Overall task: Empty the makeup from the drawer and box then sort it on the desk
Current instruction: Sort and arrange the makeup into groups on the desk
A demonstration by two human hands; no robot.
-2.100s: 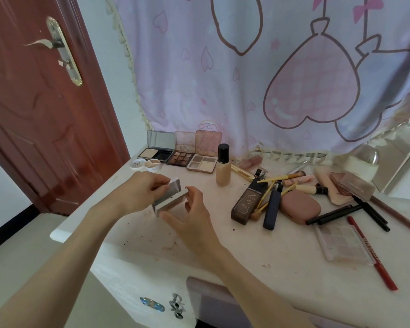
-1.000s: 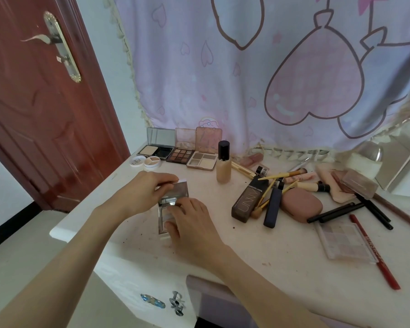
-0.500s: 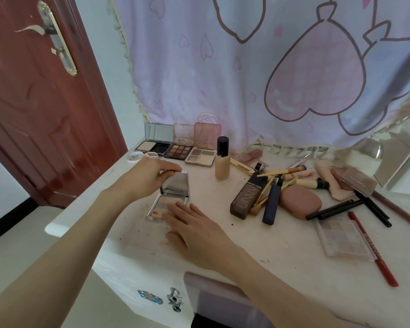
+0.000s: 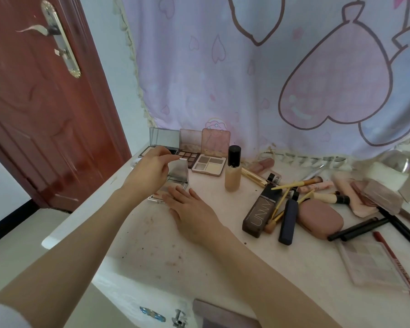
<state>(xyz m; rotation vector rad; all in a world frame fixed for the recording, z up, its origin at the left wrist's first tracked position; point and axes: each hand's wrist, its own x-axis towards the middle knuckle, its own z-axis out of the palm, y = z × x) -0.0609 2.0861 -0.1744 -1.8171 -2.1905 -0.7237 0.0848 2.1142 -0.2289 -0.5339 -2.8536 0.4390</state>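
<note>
A small silver compact palette [image 4: 178, 176] lies open on the white desk [image 4: 223, 252], its mirrored lid standing upright. My left hand [image 4: 149, 172] pinches the top edge of that lid. My right hand [image 4: 189, 211] lies flat with straight fingers, its fingertips pressing on the front of the compact's base. Three open palettes [image 4: 210, 162] stand in a row behind it, against the curtain. A beige foundation bottle [image 4: 233, 171] with a black cap stands to their right.
A heap of brushes, pencils, a brown UNNY box [image 4: 260, 210], a navy tube [image 4: 288, 221] and a mauve case [image 4: 321, 218] fills the right side. A clear palette [image 4: 369, 263] and red pencil [image 4: 398, 268] lie near the front right. A red door [image 4: 40, 102] stands left. A drawer front [image 4: 223, 316] shows below.
The compact went from held closed in both hands to lying open on the desk. It has slid back toward the row of palettes, with the lid raised upright.
</note>
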